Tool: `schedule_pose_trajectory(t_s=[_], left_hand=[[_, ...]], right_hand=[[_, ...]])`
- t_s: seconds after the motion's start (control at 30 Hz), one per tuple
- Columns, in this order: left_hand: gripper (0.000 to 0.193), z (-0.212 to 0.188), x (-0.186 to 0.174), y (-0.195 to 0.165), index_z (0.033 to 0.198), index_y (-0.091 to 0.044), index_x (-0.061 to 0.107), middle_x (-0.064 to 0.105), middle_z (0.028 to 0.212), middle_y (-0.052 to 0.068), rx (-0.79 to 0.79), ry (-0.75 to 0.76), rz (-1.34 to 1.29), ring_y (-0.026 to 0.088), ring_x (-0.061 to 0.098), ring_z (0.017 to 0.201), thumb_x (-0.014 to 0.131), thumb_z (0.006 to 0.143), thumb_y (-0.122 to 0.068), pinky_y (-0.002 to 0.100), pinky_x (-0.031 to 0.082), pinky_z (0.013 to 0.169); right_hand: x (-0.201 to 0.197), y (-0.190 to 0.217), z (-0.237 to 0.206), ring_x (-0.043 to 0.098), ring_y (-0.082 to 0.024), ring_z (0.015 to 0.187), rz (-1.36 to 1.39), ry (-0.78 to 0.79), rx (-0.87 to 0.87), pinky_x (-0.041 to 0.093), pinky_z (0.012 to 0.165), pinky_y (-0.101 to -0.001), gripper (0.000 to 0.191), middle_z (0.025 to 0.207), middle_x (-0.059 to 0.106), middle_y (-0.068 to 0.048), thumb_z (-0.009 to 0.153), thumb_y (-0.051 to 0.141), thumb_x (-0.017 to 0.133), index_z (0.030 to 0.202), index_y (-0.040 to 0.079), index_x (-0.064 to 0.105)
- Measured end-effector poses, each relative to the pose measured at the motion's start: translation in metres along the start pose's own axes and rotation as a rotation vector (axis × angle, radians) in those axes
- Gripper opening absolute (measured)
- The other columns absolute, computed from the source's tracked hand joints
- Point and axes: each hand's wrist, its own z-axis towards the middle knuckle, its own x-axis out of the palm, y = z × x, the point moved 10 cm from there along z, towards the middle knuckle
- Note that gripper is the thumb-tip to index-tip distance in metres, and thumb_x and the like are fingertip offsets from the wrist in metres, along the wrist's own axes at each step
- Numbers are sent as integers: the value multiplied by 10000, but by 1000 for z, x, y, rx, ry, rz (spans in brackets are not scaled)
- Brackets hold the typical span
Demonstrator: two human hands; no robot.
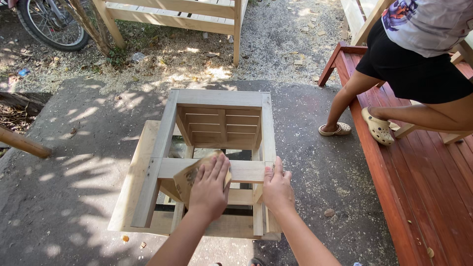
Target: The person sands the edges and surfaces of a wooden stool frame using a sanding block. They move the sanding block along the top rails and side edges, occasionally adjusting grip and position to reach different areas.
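A bare wooden frame [217, 123] stood on the concrete, mid-scene. On its near rail [246, 171] the left hand [209, 187] lay flat, fingers together, pressing a sheet of sandpaper [186, 178] down. Just right, the right hand [277, 189] gripped the rail's end, fingers curled over. The wood looked pale and unfinished; sanding seemed partway, with most rails probably left.

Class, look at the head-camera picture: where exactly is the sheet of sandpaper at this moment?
The sandpaper lies under the left hand, pressed flat on the near top rail of the unpainted wooden frame, just left of the right hand gripping that rail.
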Motion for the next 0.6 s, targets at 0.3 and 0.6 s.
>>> schedule_pose_trajectory(t_s=[0.3,0.6], left_hand=[[708,-38,-35,-18,1583,-133,234,199,1653,38,61,-56,-25,213,171,1516,418,942,-370,430,121,1204],[676,-27,-29,-24,1572,-87,263,226,1654,77,73,-104,-62,237,170,1522,426,979,-366,416,129,1207]], right_hand=[[-7,7,-7,609,-457,1215,-16,27,43,511,1012,-530,637,1452,428,-216,1045,519,231,1627,273,149],[-7,5,-3,626,-473,1176,14,-1,20,515,1006,-528,641,1441,436,-231,1035,517,252,1628,289,163]])
